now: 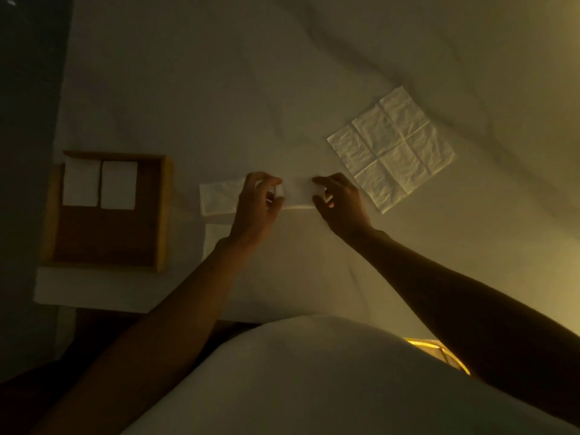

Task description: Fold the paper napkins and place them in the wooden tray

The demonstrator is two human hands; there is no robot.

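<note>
While pinched in both hands' grip, napkin [298, 193]: a long white strip (creased, dim).

Two folded napkins [99, 183] in tray [163, 215], left.

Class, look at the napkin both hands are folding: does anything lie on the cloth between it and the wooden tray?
Nothing visible blocks the way. The strip napkin under the left hand and right hand lies right of the wooden tray, bare white cloth between. The tray's near half is free; two folded napkins fill its far end.
</note>
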